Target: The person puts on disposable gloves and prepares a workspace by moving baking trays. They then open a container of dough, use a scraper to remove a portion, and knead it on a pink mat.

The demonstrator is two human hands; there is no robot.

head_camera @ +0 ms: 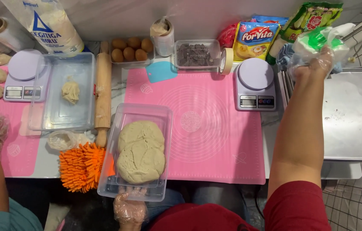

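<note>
Under the gloved left hand [130,208], which grips its near rim, a clear plastic tub [116,171] holds two dough rounds [141,151] on the pink mat [206,128]. Far ahead, the gloved right hand [313,64] is closed on a bunch of clear plastic [324,40], beside one steel tray [354,115]. Between the hands sits one of two scales [256,83]; six eggs [131,49] lie beyond.

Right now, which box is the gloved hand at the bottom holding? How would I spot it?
Find the big pink mat in the middle of the table. On its near left corner sits a clear plastic box, gripped by the left hand. Unlike the other clear boxes, it holds two big round dough lumps.
</note>
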